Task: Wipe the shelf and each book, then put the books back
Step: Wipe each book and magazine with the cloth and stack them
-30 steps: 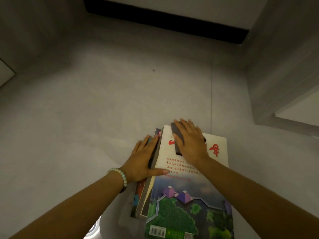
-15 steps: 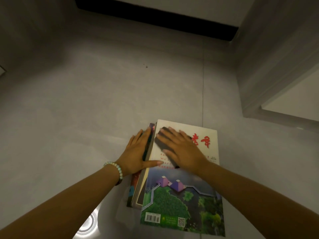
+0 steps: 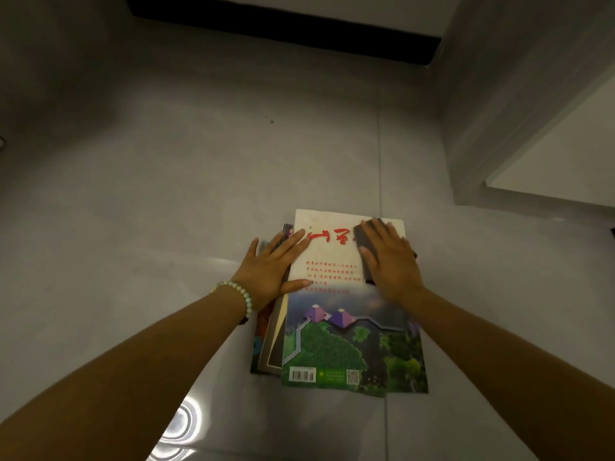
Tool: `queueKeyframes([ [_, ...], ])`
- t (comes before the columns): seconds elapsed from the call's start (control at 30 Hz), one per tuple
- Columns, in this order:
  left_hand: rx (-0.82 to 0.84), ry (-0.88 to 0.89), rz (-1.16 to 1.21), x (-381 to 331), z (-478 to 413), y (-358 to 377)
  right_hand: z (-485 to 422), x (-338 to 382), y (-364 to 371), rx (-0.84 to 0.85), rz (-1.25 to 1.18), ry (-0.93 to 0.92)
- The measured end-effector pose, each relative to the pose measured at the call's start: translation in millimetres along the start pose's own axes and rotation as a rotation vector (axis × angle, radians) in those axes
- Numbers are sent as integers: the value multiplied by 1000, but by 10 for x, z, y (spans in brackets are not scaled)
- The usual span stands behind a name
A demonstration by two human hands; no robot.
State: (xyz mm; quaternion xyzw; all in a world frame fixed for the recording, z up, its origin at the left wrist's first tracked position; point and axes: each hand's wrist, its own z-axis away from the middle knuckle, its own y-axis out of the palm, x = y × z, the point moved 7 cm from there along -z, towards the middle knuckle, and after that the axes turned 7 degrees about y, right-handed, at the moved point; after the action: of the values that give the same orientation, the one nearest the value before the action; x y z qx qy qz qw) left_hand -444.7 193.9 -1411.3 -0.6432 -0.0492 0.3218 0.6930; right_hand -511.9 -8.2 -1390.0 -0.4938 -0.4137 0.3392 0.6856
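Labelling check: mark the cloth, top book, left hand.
cloth [image 3: 359,239], head view, exposed left edge.
top book [image 3: 327,351], head view, green lower cover.
left hand [image 3: 271,269], head view, back of hand.

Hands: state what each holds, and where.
Nothing is gripped. Right hand presses a dark cloth flat on the top book; left hand lies flat on its left edge.

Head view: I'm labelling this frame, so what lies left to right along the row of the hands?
Beaded bracelet → left hand → top book's bare cover → dark cloth → right hand pressing it.
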Motion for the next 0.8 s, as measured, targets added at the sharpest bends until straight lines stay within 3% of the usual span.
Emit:
queueKeyframes([
  [0.07, 6, -2, 61, 2, -13, -26, 81, 35, -23, 5, 8, 5],
  [0.17, 6, -17, 174, -7, -3, -60, 617, 573, 219, -9, 65, -268],
  [0.3, -61, -51, 346, -38, 10, -69, 912, 753, 411, 127, 50, -496],
  [0.37, -68, -55, 359, -44, -5, -73, 713, 534, 358, 115, 57, -443],
  [0.47, -50, -79, 349, -29, -16, -85, 498, 234, 244, 5, 28, -95],
  [0.5, -44, -82, 337, -31, -20, -86, 554, 321, 239, -20, 33, -90],
  [0.63, -34, -97, 325, -60, -19, -72, 1182, 964, 429, 0, 147, -624],
  [0.7, -38, -98, 314, -46, -21, -75, 1279, 925, 464, 44, 173, -723],
  [0.73, -34, -94, 293, -46, -21, -68, 1213, 807, 457, 35, 146, -663],
  [0.8, -20, -92, 243, -63, -31, -21, 1001, 462, 367, -42, 79, -358],
])
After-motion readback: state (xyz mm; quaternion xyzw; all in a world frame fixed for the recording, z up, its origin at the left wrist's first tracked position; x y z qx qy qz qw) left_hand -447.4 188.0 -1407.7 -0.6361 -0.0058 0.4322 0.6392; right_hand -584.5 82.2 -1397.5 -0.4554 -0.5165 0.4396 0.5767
